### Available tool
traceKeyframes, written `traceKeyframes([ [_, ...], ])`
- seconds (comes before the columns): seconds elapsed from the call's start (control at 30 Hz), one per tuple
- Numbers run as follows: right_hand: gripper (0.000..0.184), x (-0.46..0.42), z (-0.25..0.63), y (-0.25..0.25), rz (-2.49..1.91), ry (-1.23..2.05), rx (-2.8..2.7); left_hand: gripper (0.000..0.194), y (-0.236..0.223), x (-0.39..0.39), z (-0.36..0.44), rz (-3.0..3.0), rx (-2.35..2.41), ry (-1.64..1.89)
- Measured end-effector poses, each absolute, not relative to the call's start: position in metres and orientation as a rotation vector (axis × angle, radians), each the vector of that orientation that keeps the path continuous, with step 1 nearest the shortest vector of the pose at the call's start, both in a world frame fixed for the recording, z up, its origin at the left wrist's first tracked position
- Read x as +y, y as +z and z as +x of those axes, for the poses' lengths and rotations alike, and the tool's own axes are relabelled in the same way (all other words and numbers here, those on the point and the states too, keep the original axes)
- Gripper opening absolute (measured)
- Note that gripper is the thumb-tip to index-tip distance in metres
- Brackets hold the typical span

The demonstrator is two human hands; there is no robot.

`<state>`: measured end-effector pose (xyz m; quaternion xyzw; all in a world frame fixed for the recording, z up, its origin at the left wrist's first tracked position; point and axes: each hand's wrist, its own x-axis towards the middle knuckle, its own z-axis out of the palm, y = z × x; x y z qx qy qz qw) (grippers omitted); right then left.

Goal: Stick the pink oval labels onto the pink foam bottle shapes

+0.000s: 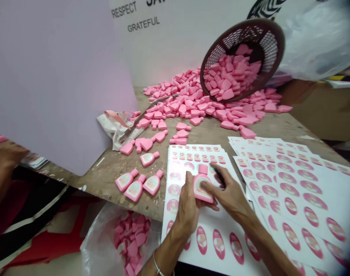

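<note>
My left hand (188,205) grips a pink foam bottle-shaped piece (202,186) from its left side, over a white sticker sheet (177,161) of oval pink labels. My right hand (228,193) presses its fingers on the front of the same piece, where a pale label sits, and also holds a thin dark tool (219,175) between its fingers. Three labelled pink bottle pieces (137,186) lie just left of the sheet on the wooden table (106,172).
A tipped brown basket (267,46) spills a heap of pink foam pieces (198,99) at the back. More sticker sheets (292,180) lie to the right. A plastic bag of pink pieces (129,239) hangs below the table edge. Another person's hand (2,161) is at far left beside a pale pink board (54,76).
</note>
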<state>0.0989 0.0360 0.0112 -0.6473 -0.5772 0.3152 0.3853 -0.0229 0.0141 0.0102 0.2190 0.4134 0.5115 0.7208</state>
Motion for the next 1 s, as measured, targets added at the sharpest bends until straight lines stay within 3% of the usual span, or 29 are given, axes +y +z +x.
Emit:
traceKeyframes([
  [0.1,0.082,0.034,0.127,0.001,-1.803,0.693,-1.408,0.06,0.015,0.007,-0.052,0.658,1.091,1.178],
  [0.23,0.061,0.017,0.178,-0.008,-1.986,0.585,-1.468,0.046,0.018,0.017,-0.133,1.053,1.866,1.26],
  [0.37,0.06,-0.012,0.189,-0.007,-2.301,0.392,-1.576,0.035,0.007,0.053,-0.217,1.438,2.206,1.186],
  [0.53,0.059,-0.029,0.169,-0.002,-2.523,0.432,-1.606,0.034,0.013,0.079,-0.246,1.827,2.467,0.815],
  [0.63,0.052,-0.033,0.163,-0.004,-2.472,0.427,-1.623,0.027,0.021,0.061,-0.211,2.024,2.356,1.01],
  [0.7,0.053,-0.035,0.159,-0.006,-2.455,0.369,-1.608,0.025,0.015,0.039,-0.173,2.174,1.988,1.088],
  [0.87,0.049,-0.038,0.15,-0.011,-2.36,0.051,-1.564,0.031,-0.032,-0.022,-0.093,2.362,1.651,0.868],
  [1.0,0.039,-0.038,0.171,-0.028,-2.238,0.282,-1.483,0.03,-0.033,-0.02,-0.093,2.343,1.535,0.817],
])
